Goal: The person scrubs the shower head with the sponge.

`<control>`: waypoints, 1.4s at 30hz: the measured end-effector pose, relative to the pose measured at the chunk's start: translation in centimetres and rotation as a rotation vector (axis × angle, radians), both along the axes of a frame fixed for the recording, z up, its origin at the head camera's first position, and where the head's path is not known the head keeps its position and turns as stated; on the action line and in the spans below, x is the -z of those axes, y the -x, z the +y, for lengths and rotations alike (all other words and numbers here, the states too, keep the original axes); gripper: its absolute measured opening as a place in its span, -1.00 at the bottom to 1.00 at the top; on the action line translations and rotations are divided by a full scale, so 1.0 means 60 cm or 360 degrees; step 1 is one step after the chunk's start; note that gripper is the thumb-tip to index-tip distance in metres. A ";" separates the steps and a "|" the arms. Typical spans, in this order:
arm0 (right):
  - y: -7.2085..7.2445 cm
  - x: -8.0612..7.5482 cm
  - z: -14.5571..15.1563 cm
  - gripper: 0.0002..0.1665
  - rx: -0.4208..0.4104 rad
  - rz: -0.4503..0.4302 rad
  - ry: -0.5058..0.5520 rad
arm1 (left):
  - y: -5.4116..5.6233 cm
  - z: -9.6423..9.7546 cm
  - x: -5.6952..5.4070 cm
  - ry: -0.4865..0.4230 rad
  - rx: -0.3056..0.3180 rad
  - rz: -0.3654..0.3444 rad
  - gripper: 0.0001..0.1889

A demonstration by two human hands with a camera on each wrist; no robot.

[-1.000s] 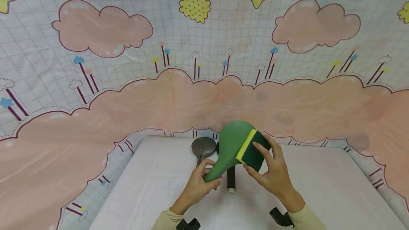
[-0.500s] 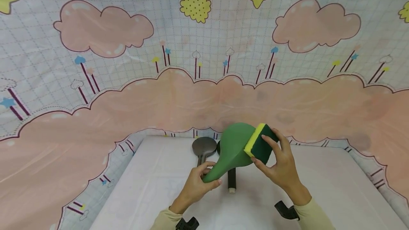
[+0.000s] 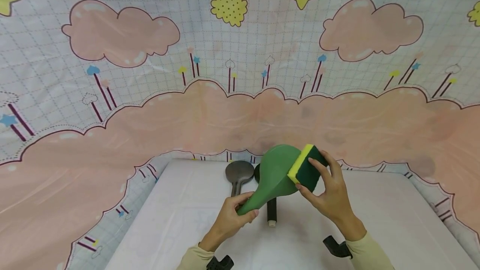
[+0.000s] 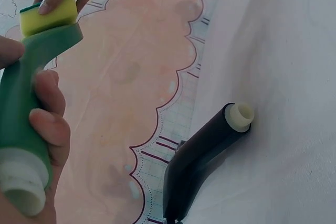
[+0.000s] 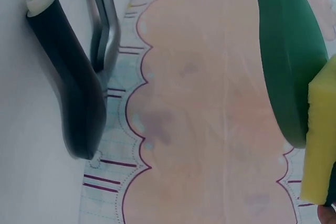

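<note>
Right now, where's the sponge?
In the head view, the sponge is right of centre, held by the right hand against the right side of the green shower head.

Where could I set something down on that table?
The white table is bare left of the grey shower head and right of the right hand. The middle is crowded: black shower head beside the grey one, green shower head and sponge held above.

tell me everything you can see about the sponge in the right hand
The rectangular sponge has a thick yellow, foam-like body and a thin dark green layer that looks like scouring pad. It is tilted, pinched in the air by the right hand, its yellow face against the rounded end of the green shower head.
</note>
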State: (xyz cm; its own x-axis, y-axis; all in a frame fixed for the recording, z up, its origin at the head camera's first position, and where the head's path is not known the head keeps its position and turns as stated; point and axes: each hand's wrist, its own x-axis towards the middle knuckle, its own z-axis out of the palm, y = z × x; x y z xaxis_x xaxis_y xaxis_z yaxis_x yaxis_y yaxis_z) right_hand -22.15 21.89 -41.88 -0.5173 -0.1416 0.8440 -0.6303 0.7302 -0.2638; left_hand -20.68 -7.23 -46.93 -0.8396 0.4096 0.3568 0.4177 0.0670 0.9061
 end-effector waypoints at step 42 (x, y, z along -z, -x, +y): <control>-0.001 0.002 -0.008 -0.05 -0.0123 -0.0064 0.0095 | 0.004 -0.007 -0.011 0.0182 -0.0133 -0.0034 -0.63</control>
